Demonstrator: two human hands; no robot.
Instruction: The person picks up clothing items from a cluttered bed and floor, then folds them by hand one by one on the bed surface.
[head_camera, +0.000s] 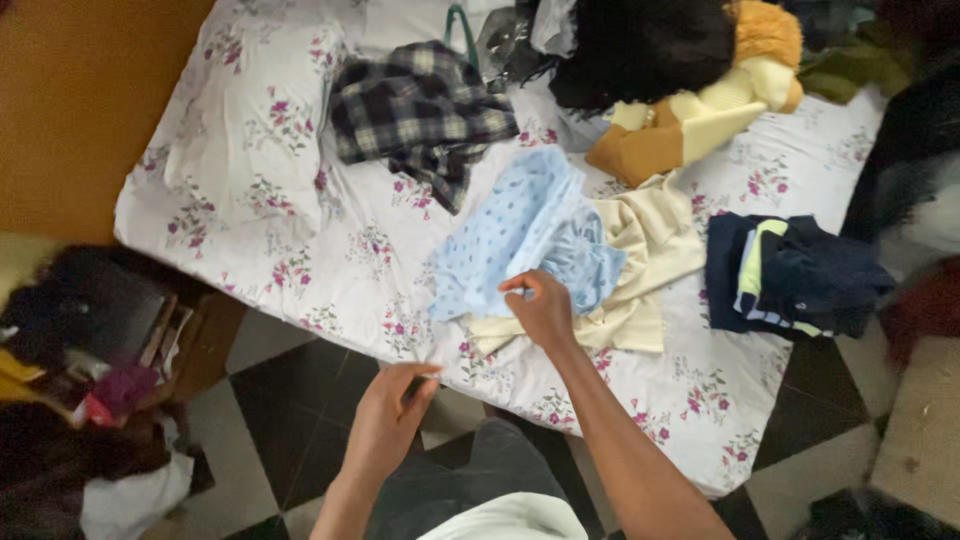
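Clothes are lying mostly unsorted: left hand (385, 420) is hovering loosely curled, empty, near the bed (250, 190) edge; right hand (543, 308) is pinching the light-blue dotted garment (510, 235) spread mid-bed, a folded navy pile (790, 275) sitting right.

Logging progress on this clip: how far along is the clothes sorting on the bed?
Done: one dark navy stack looks folded on the bed. In hand: the right hand pinches the light blue dotted garment lying over a cream one; the left hand is off the bed, near its edge. Left: the crumpled plaid shirt and the mixed heap at the far edge.
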